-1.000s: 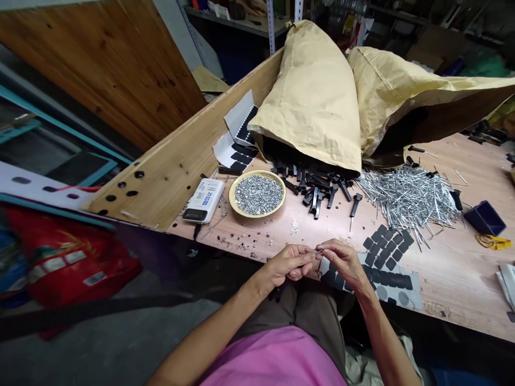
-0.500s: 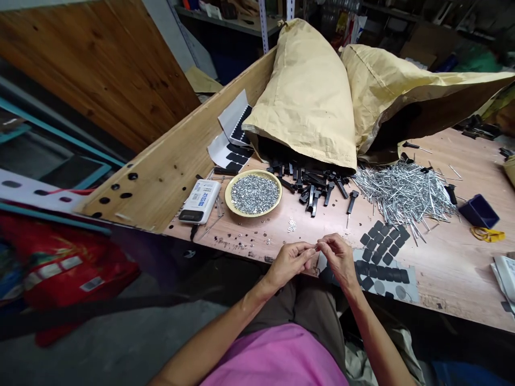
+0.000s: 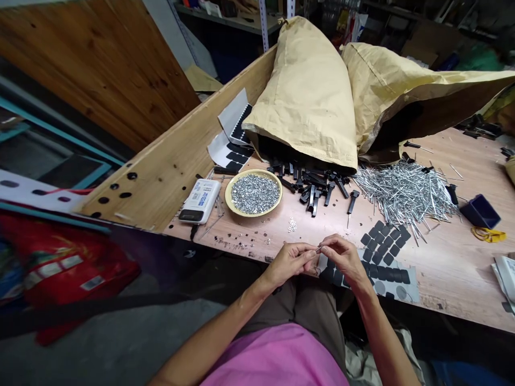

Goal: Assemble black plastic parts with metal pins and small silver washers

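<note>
My left hand [image 3: 292, 261] and my right hand [image 3: 343, 256] meet over the table's front edge, fingertips pinched together. Between them is a tiny thing, too small to name. A small cluster of nuts or washers [image 3: 292, 225] lies just beyond my left hand. Behind it stands a yellow bowl [image 3: 227, 199] full of small metal pieces [image 3: 256, 194]. A black plastic piece with a thin metal shaft [image 3: 353, 202] stands past my right hand. Under and beside that hand lies a backing sheet [image 3: 412, 292] with black rounded pads [image 3: 388, 273].
Black plastic parts [image 3: 316, 190] spill from a paper sack [image 3: 309, 102]; another open sack [image 3: 382, 69] lies alongside. A heap of long metal pins [image 3: 406, 190] sits at right, near a dark blue box [image 3: 480, 210]. A white power bank [image 3: 201, 201] lies by the wooden side board [image 3: 177, 155].
My right hand has turned and shifted slightly right, with its fingers more stretched. My left hand stays almost in place, still meeting the right at the fingertips.
</note>
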A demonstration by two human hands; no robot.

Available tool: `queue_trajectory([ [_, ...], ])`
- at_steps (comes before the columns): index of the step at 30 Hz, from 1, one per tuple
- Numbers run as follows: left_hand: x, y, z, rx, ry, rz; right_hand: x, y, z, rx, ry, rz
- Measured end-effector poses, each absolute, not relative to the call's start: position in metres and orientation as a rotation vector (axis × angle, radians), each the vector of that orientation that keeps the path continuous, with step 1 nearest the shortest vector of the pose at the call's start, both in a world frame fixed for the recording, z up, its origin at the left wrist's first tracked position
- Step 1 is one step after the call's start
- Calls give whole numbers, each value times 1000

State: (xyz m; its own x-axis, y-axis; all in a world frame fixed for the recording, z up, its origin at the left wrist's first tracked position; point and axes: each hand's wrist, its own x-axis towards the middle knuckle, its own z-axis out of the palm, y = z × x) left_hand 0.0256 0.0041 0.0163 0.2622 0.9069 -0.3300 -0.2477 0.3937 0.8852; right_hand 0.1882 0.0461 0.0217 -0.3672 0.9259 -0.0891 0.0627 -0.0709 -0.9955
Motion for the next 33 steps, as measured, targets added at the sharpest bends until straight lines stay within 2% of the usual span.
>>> queue_trajectory([
  [7,22,6,16,825,967,839,189,45,20,-1108,-1480,1579],
  [13,29,3,21,1047,1218,1108,193,48,21,-1155,-1700,1236],
  [19,29,5,16,807,950,846,197,47,21,-1022,-1784,1274],
  [25,32,4,21,1089,1224,1086,194,41,11,-1169,-1772,1106],
  [27,29,5,19,1055,1173,1025,194,40,12,-1172,-1794,1083],
  [31,24,7,15,838,960,795,196,41,17,-1037,-1799,1240],
  [33,25,7,16,810,941,780,197,40,20,-1006,-1864,1195],
])
